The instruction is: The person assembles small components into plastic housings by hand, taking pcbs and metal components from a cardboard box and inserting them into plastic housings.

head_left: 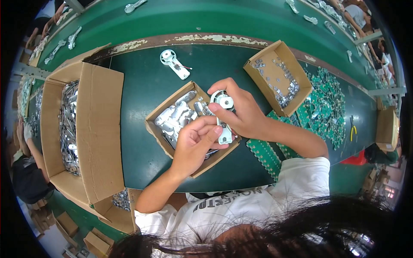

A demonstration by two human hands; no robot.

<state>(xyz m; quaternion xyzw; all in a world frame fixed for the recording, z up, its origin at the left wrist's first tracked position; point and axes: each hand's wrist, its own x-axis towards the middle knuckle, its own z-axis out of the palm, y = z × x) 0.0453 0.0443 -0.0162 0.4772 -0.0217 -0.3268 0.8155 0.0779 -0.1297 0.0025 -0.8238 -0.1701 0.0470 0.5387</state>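
Both my hands hold one white plastic fan body (224, 136), with a round ring and hub at the top and a short handle below. My right hand (245, 107) grips the ring end between thumb and fingers. At the handle end, my left hand (191, 146) pinches the lower part with thumb and curled fingers. Small dark parts show inside the open handle. Beneath my hands stands a cardboard box (151, 129) of pale, glossy elongated covers. A second fan body (178, 69) with a thin red wire lies farther off on the dark green table (137, 163).
A large cardboard box (103, 129) of metallic parts stands at left. At right are a box (266, 56) of small metal pieces, piled green circuit boards (325, 107) and yellow-handled pliers (352, 131). Beyond the table's raised edge, a green conveyor (172, 21) carries scattered parts. Other people sit at both sides.
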